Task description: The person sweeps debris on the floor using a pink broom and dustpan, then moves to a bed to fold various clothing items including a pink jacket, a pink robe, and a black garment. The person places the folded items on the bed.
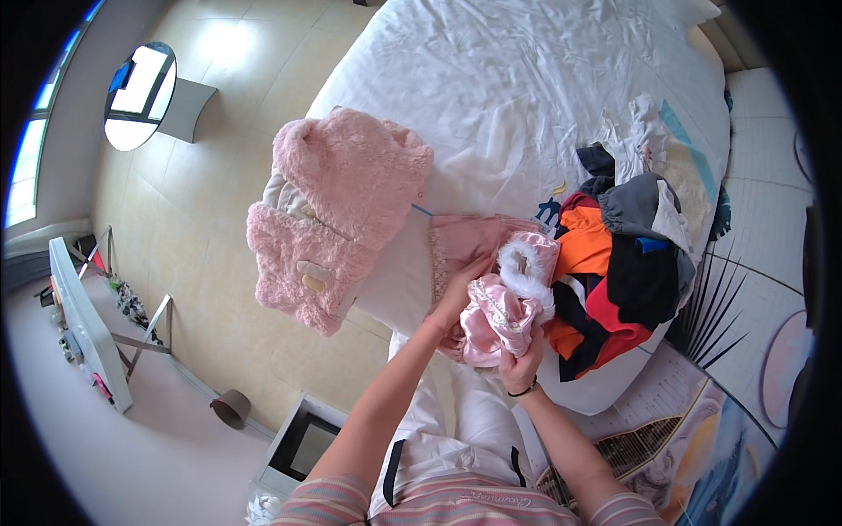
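Note:
In front of me at the bed's near edge lies a pink satin garment (pixel 502 317) with white fluffy trim (pixel 524 270), bunched up. It lies over a spread of dusty-pink sheer fabric (pixel 469 241); I cannot tell whether the two are one piece. My left hand (pixel 463 285) is closed on the garment's left side, its fingertips partly hidden by the cloth. On the lower right edge, my right hand (pixel 524 361) pinches the satin between thumb and fingers. A dark band circles that wrist.
To the left lies a fluffy pink coat (pixel 351 188), folded on the bed's edge. A heap of mixed clothes (pixel 645 272), orange, black, red and grey, sits close on my right. White bedding (pixel 509 79) stretches beyond. A small bin (pixel 231 409) and a white table (pixel 92 329) stand on the left.

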### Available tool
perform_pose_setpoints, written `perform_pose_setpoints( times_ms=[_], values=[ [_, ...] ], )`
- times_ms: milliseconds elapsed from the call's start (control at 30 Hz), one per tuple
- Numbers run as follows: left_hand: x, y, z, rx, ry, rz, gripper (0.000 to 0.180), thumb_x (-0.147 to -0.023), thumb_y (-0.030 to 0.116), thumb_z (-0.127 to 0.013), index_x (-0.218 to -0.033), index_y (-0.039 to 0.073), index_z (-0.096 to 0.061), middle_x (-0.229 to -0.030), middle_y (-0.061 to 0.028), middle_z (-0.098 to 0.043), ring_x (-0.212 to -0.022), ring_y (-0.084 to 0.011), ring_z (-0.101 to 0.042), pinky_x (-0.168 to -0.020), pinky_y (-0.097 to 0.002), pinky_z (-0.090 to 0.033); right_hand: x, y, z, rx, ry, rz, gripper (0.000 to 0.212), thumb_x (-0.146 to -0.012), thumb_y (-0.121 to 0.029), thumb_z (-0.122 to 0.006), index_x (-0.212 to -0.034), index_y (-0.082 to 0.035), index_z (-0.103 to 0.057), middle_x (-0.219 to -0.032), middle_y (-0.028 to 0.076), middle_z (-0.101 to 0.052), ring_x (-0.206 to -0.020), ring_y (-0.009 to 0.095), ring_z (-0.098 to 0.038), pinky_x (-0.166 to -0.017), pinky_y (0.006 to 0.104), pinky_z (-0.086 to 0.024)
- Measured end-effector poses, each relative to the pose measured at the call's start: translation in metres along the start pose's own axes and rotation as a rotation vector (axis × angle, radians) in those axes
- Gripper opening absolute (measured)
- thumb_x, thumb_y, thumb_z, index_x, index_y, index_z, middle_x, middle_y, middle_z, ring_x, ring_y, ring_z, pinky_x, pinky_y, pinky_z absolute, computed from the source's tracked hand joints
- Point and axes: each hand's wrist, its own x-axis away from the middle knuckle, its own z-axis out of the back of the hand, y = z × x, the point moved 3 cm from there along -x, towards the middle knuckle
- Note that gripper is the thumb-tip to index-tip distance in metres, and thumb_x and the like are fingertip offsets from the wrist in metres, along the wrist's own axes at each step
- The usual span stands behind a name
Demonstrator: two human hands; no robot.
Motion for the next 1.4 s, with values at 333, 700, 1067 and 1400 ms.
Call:
perform_pose_setpoints(
  times_ms=[333, 700, 1067, 1400],
  values=[
    [0.051, -0.008, 0.013, 0.39, -0.144, 0.506, 0.056, -0.097, 0.033, -0.05, -0.142, 0.002, -0.036, -0.141, -0.0103, -0.044, -0.125, -0.015, -0.044, -0.107, -0.0292, -0.035, -0.005, -0.001, -0.02, 0.005, 0.056, -0.045, 0.059, -0.086, -0.028, -0.064, -0.129, 0.007, -0.044, -0.126, 0.028, -0.049, -0.115, 0.044, -0.049, -0.1, 0.0473, -0.036],
    [0.034, -0.015, 0.08, 0.4, 0.33, 0.561, 0.054, -0.095, 0.05, -0.044, -0.113, 0.002, -0.059, -0.1, -0.0095, -0.066, -0.074, -0.0184, -0.064, -0.069, -0.0301, -0.053, -0.073, 0.005, -0.072, -0.045, -0.02, -0.127, 0.031, -0.084, -0.022, -0.068, -0.104, -0.001, -0.054, -0.099, 0.016, -0.057, -0.091, 0.033, -0.056, -0.08, 0.0409, -0.046],
    [0.023, -0.061, 0.052, 0.128, 0.315, 0.269, 0.044, -0.096, 0.03, -0.057, -0.126, -0.001, -0.051, -0.109, -0.0033, -0.062, -0.1, -0.0124, -0.055, -0.089, -0.0272, -0.045, -0.053, 0.136, -0.04, -0.035, 0.055, -0.458, 0.034, -0.092, -0.024, -0.056, -0.117, -0.001, -0.057, -0.107, 0.023, -0.064, -0.098, 0.038, -0.061, -0.081, 0.0415, -0.048],
    [0.024, -0.07, 0.069, 0.26, 0.364, 0.353, 0.055, -0.1, 0.041, -0.044, -0.136, -0.001, -0.042, -0.128, -0.0059, -0.052, -0.114, -0.0145, -0.048, -0.099, -0.0267, -0.038, -0.081, 0.088, -0.059, -0.328, -0.213, -0.498, 0.051, -0.08, -0.021, -0.072, -0.122, 0.001, -0.053, -0.108, 0.016, -0.062, -0.099, 0.024, -0.059, -0.086, 0.032, -0.046]
  ],
)
